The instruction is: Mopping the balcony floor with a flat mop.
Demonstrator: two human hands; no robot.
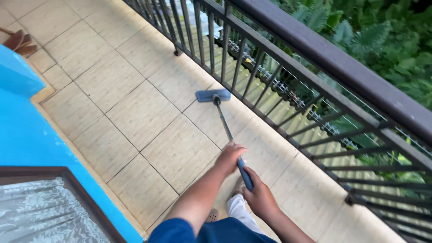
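Looking down from the bottom middle of the frame, the right hand [260, 197] is wrapped tight around the blue grip at the near end of the mop [223, 120]. Just above it the left hand [229, 157] is closed around the thin dark handle too, so both hands are on the stick, close together. The handle runs up toward the middle of the frame, where the flat blue mop head [213, 95] sits on the tiled floor [135, 112], right beside the bottom of the dark railing [315, 58]. A bright blue wall [22, 130] fills the left side, with a window [45, 207] at lower left. Brown sandals [18, 42] lie at far upper left, and green trees [382, 36] show beyond the railing at upper right.
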